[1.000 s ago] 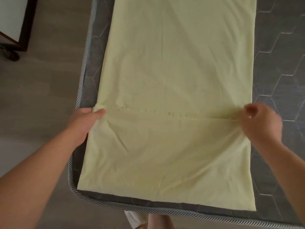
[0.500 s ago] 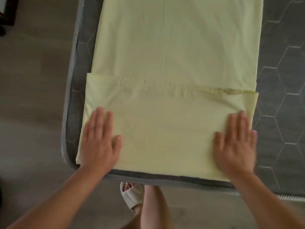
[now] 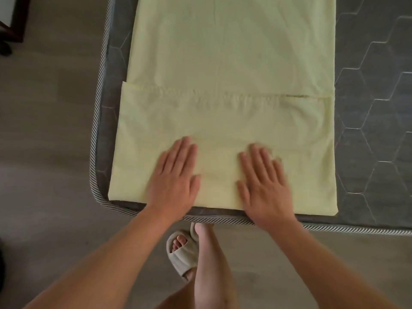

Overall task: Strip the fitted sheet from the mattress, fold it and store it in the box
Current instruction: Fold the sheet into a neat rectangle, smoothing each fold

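Observation:
The pale yellow fitted sheet point(image 3: 231, 63) lies as a long folded strip on the dark grey mattress point(image 3: 374, 121), running away from me. Its near end is folded over, and the gathered elastic hem point(image 3: 223, 94) crosses the strip. My left hand point(image 3: 176, 177) lies flat, palm down, on this folded part near the mattress's front edge. My right hand point(image 3: 263, 181) lies flat beside it, a hand's width to the right. Neither hand grips the cloth. No box is in view.
The mattress has a hexagon quilt pattern and a striped piped edge point(image 3: 98, 134), with its rounded corner at the lower left. Grey floor point(image 3: 44, 130) lies to the left and in front. A dark furniture leg point(image 3: 13, 30) stands at the top left. My slippered foot point(image 3: 181, 253) is below the edge.
My hands let go of the hem after laying the fold down, pressed flat near the sheet's two sides, then slid inward toward the middle of the folded part.

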